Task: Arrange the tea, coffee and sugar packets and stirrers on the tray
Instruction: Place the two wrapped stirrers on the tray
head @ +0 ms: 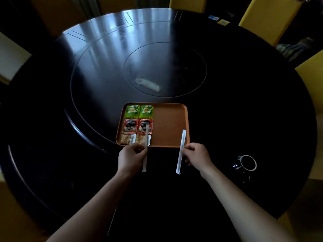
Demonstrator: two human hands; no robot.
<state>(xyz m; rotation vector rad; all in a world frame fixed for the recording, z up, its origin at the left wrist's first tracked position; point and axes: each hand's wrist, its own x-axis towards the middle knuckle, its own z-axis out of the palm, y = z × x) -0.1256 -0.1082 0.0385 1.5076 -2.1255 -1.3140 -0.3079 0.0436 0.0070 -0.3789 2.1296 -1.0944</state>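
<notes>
An orange tray [170, 119] lies on the dark round table. On its left side sit two green tea packets [139, 111], two red coffee packets [138, 126] below them, and two brown sugar packets [130, 139] along the near edge. My left hand [132, 157] pinches a white wrapped stirrer [145, 154] that reaches up over the packets. My right hand [196, 154] pinches a second wrapped stirrer [181, 151], whose top lies over the tray's near right corner.
A dark mug with a white rim [247, 163] stands to the right of my right hand. A pale remote control [148, 85] lies in the table's centre ring [166, 69]. Yellow chairs [269, 18] surround the far and right sides.
</notes>
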